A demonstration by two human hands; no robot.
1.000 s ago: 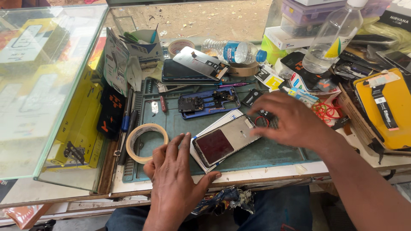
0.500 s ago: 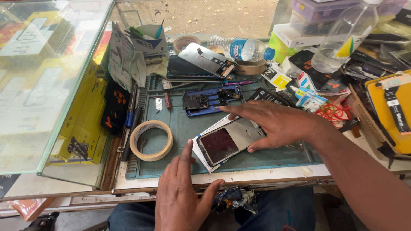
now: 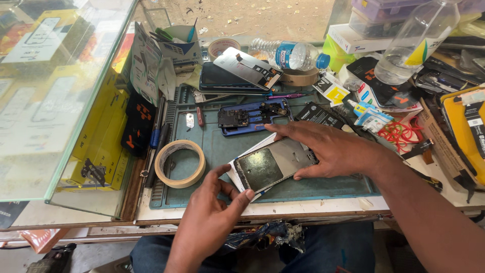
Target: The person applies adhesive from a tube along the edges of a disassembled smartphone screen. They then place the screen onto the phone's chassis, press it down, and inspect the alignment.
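Phone frame [image 3: 275, 167], one unit, opened and showing its metal inner plate, lies tilted on the green work mat [image 3: 212, 146] near the front edge, between both hands. Left of it: one roll of masking tape [image 3: 180, 163] flat on the mat. Left hand [image 3: 209, 215] pinches the frame's lower-left corner, thumb and forefinger spread around that corner, grasping it. Behind the frame: one blue phone body [image 3: 252, 116] with exposed circuit board. Right hand [image 3: 328, 149] rests flat over the frame's right end, fingers extended, pressing down rather than clenched. Further right: one bundle of red rubber bands [image 3: 399, 134].
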